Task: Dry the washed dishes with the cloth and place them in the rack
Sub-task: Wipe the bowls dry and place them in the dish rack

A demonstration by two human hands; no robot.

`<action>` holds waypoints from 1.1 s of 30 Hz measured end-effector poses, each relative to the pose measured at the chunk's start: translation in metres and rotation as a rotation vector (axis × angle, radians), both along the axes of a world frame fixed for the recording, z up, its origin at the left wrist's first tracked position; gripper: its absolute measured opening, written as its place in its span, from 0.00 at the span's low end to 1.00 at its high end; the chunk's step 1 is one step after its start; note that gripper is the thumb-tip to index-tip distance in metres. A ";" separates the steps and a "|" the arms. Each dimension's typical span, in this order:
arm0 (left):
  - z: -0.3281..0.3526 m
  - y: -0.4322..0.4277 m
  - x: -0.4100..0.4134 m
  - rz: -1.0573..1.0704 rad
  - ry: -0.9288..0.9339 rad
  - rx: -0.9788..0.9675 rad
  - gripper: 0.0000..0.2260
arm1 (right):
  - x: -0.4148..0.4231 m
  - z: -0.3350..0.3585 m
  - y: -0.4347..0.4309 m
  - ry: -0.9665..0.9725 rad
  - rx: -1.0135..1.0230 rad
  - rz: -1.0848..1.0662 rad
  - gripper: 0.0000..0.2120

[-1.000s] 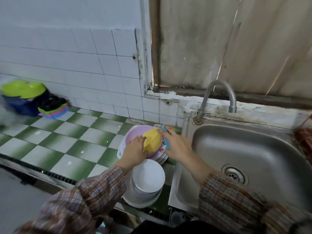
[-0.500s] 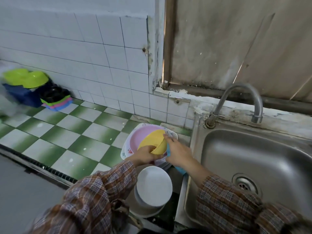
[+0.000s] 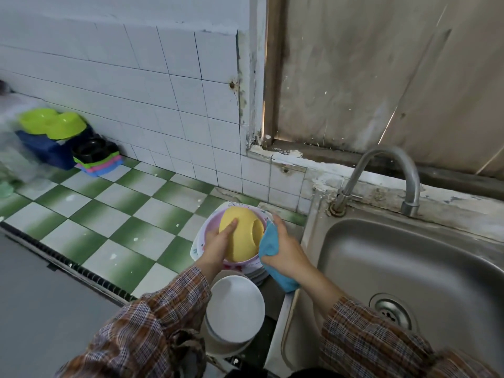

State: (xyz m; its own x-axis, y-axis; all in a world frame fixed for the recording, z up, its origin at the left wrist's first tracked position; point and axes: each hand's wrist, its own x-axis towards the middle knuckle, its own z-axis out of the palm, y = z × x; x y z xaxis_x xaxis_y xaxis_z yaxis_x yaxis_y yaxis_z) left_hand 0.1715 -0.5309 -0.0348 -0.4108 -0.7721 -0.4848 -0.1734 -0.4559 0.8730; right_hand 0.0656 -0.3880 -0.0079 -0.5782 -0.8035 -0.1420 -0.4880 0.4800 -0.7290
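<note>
Holds yellow bowl (image 3: 240,236) tilted w/ left hand (image 3: 218,242), fingers along its outside, just over pink bowl (image 3: 211,225), near sink (image 3: 409,268). Grasps cloth (image 3: 270,241) in right hand (image 3: 285,252), cloth touching yellow bowl's right side.

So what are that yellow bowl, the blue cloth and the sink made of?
Yellow bowl: probably plastic, matte, evenly coloured. Blue cloth: soft, fuzzy fabric, possibly microfibre; it folds limply. Sink: stainless steel by its look, brushed grey with dull reflections.
</note>
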 end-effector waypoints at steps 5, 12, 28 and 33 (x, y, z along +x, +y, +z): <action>0.016 0.003 0.000 0.381 0.248 0.194 0.23 | -0.002 0.009 0.004 -0.287 -0.199 -0.193 0.36; 0.076 0.026 0.005 0.516 0.237 0.040 0.20 | 0.013 0.072 0.011 -0.475 -0.785 -0.395 0.20; 0.198 0.159 0.003 -0.087 0.521 -0.619 0.13 | 0.021 0.169 0.064 0.203 -0.778 -0.200 0.09; 0.200 0.172 0.002 -0.126 0.600 -0.626 0.10 | 0.018 0.187 0.084 0.148 -0.894 -0.194 0.07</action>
